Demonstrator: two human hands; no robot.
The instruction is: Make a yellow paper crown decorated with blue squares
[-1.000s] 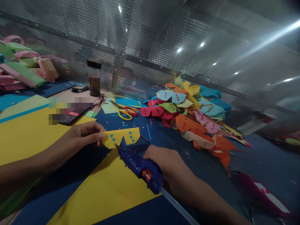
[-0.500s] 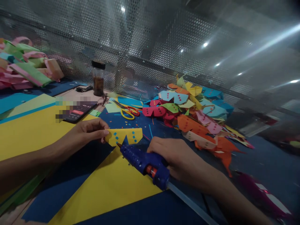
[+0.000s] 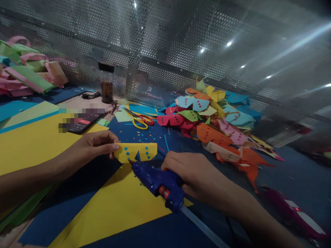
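Note:
My left hand (image 3: pixel 99 146) pinches the left end of a yellow paper cutout (image 3: pixel 142 147) between thumb and fingers. The cutout has a notch in its lower edge and small blue squares on its face. My right hand (image 3: pixel 192 172) is wrapped round a blue glue gun (image 3: pixel 152 179), with a pale glue stick (image 3: pixel 200 224) sticking out of its back. The gun's dark nozzle meets the lower edge of the cutout, close to a blue square. Whether glue is coming out cannot be seen. Beneath them lies a large yellow sheet (image 3: pixel 113 206).
Yellow and red scissors (image 3: pixel 141 121), a phone (image 3: pixel 85 120) and a lidded jar (image 3: pixel 107 86) lie beyond my hands. Cut-paper butterflies (image 3: pixel 214 134) are heaped to the right, near a magenta object (image 3: pixel 292 210). Folded paper pieces (image 3: pixel 28 69) pile at far left, before a perforated metal panel (image 3: pixel 155 44).
Both hands keep their grips, and the nozzle stays at the cutout's lower edge. The glue gun has shifted slightly left, and the view has moved a little.

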